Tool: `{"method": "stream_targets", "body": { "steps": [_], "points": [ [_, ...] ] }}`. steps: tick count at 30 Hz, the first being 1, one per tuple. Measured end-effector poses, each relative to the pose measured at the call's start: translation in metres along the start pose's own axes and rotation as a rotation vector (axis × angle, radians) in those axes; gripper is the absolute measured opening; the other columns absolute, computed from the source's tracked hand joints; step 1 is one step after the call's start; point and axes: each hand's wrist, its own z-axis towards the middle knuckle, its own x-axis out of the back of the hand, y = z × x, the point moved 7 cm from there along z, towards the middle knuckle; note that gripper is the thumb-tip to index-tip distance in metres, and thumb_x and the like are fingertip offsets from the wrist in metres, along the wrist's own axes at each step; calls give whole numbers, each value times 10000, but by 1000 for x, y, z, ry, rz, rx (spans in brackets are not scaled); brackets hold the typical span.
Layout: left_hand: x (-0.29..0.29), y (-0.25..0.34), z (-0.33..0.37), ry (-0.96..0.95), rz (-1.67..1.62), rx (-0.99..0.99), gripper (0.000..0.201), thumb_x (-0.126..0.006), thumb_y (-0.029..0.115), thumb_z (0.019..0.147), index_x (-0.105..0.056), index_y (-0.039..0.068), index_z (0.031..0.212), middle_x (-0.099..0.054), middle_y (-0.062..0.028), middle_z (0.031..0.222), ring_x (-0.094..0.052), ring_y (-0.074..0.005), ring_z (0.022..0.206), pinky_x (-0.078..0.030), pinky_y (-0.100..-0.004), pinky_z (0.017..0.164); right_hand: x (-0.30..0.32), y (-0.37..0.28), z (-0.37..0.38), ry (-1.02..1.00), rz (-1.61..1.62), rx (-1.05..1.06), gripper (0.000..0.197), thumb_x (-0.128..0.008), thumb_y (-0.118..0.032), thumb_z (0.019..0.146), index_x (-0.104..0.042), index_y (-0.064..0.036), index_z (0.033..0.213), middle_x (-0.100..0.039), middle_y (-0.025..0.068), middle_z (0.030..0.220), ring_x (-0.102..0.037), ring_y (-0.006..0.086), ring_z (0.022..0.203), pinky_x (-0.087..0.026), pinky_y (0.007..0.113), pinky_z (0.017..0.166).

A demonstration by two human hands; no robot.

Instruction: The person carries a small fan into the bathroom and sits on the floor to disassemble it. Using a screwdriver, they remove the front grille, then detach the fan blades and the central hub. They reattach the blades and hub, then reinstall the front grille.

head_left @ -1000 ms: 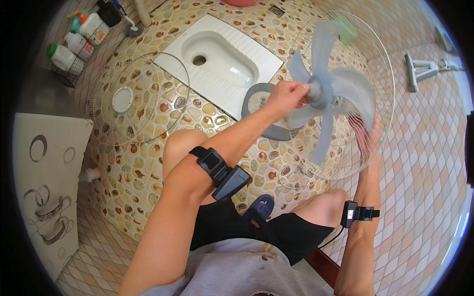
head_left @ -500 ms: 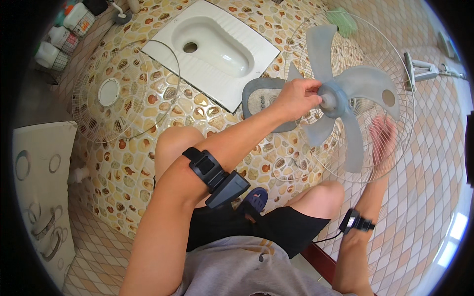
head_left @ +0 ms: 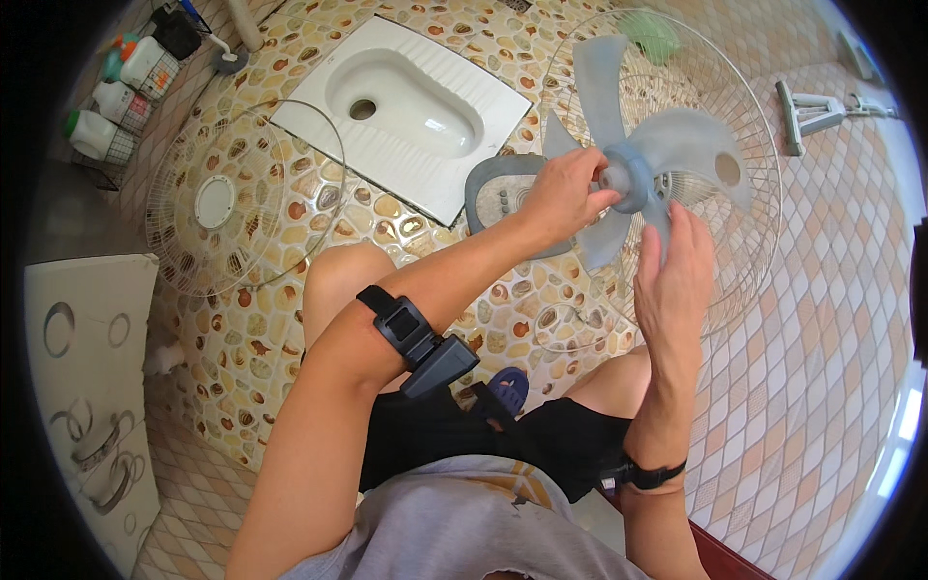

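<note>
Right of the squat toilet (head_left: 416,176) are the grey fan blades (head_left: 599,87), fanned out in front of the wire rear guard (head_left: 779,159). Their hub knob (head_left: 609,180) faces left, toward the toilet's near end; the hub's axis runs roughly left to right. The left hand (head_left: 563,198), wrist bent, reaches across just beyond that end, thumb and fingers pinching the knob. The right hand (head_left: 674,280), farther right of the toilet, points its fingers upward around the lower blade; whether they grip it, I cannot tell.
</note>
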Motion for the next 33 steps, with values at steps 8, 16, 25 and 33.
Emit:
{"method": "stream_targets", "body": {
  "steps": [8,16,25,33],
  "points": [
    [-6,5,5,-50,303,-109,395,-680,349,935,-551,-19,1001,-630,-223,940,-626,-426,885,-504,-491,745,-47,38,13,-189,20,-202,217,-646,-244,946,-704,-36,968,-688,206,859,-659,412,801,-510,477,731],
    [-10,0,1,-54,228,-31,414,-561,400,1000,-517,-11,972,-644,-252,887,-622,-469,842,-491,-537,729,-56,32,8,-175,-76,-85,204,-618,-209,961,-614,-26,871,-671,177,828,-652,402,767,-506,488,675],
    [-21,-13,6,-97,233,86,516,-485,458,1015,-591,-42,949,-674,-295,855,-656,-489,834,-518,-545,757,-50,30,12,-16,-11,1,171,-621,-134,939,-602,-38,799,-630,150,766,-628,373,715,-496,455,636],
    [-22,-12,2,-25,128,79,543,-456,464,1021,-611,-37,880,-673,-298,825,-656,-486,829,-513,-553,749,-45,29,22,-56,-61,36,179,-632,-141,920,-609,-25,786,-630,165,754,-636,383,701,-500,472,627]
  ]
}}
